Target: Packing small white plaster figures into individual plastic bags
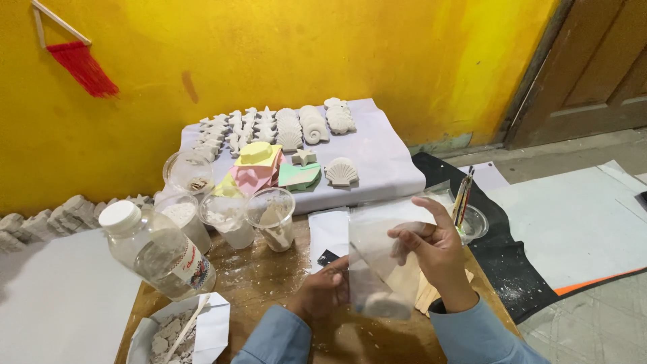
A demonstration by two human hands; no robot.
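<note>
Sleeves: blue cuffs at the bottom edge of the head view, nearest the lens; forearms cut off below.
Left hand: low over the wooden surface; fingers pinched together on the lower left edge of the clear plastic bag; fingertips partly hidden behind the film.
Right hand: raised at the bag's right side; thumb and fingers closed on its upper right edge, index stretched along the top.
Bag position: held upright between both hands, above the surface, just in front of the white cloth.
Handling: judged very light, limp and slippery; thin film likely to crumple or slide; pale lump at the bottom gives the only weight; best held at the top rim on both sides, or supported beneath the lump.
Lump: kind unclear; possibly powder or a cast piece; blurred through plastic.
Nearby: capped clear bottle lying tilted at left; plastic cups with whitish contents behind; dish of pale rubble with a stick at lower left, cut by the edge.
Further back: white shell and star casts in rows on the cloth; coloured moulds among them.
Hard to make out: wooden sticks under the right wrist mostly covered; brushes in a bowl half hidden by the hand.
</note>
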